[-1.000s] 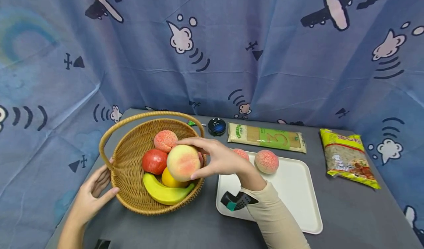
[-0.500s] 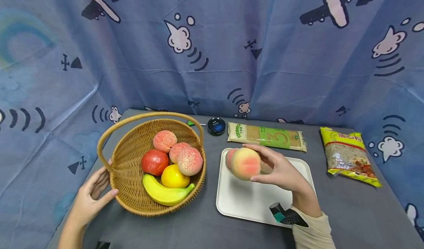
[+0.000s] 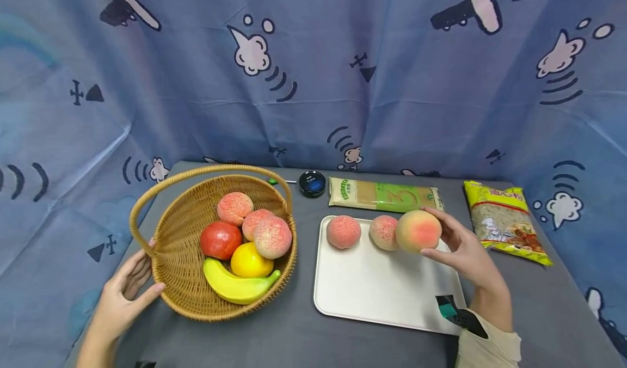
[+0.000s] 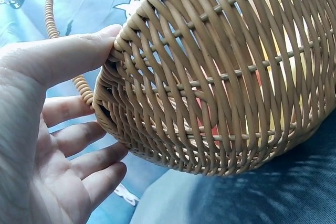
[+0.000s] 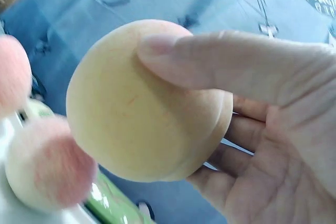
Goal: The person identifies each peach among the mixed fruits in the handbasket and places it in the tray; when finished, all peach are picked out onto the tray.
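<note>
My right hand (image 3: 453, 243) (image 5: 252, 124) grips a large yellow-pink peach (image 3: 418, 231) (image 5: 142, 103) just above the far right part of the white tray (image 3: 387, 297). Two smaller speckled peaches (image 3: 343, 231) (image 3: 383, 232) lie on the tray's far edge, left of the held one. My left hand (image 3: 128, 286) (image 4: 58, 129) rests against the left wall of the wicker basket (image 3: 183, 237) (image 4: 220, 87), thumb on the rim, fingers straight. The basket holds three speckled peaches, a red apple (image 3: 220, 240), an orange (image 3: 249, 260) and a banana (image 3: 235, 288).
Behind the tray lie a green noodle packet (image 3: 384, 195) and a small black tin (image 3: 312, 183). A yellow bag of grains (image 3: 504, 221) lies at the right. Blue patterned cloth walls in the grey table (image 3: 294, 341) on three sides.
My right hand carried the large peach from over the basket rightward to above the tray's far right. The left hand stayed on the basket.
</note>
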### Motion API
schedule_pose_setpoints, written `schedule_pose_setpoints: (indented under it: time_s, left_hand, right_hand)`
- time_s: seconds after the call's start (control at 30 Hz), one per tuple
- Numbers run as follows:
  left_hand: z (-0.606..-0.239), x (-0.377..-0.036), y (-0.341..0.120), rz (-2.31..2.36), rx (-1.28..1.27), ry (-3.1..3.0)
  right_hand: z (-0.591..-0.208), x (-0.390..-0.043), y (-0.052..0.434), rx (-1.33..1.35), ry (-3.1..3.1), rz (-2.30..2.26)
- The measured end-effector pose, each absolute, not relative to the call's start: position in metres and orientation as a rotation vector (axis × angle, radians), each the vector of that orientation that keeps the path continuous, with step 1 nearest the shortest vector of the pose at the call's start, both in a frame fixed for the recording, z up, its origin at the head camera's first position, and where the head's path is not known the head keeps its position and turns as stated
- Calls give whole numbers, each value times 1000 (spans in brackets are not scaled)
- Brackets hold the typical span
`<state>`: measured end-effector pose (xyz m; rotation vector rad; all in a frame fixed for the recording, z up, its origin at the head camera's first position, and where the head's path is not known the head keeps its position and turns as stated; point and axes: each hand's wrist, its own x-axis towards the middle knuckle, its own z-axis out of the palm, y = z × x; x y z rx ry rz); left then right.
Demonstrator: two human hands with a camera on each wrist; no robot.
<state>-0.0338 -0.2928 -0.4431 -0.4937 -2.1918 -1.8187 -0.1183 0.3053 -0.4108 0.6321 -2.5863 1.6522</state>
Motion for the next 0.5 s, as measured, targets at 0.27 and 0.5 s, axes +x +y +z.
schedule_pose_setpoints:
  time_s: [0.27, 0.5]
  left_hand:
    - [-443, -31, -293, -1848, -448, -2173]
    - [-443, -32, -291, -1857, -420, -2168]
  right_hand:
    - [-431, -121, 327, 468, -2586, 1750]
    - [-459, -126, 344, 217, -2698, 1707]
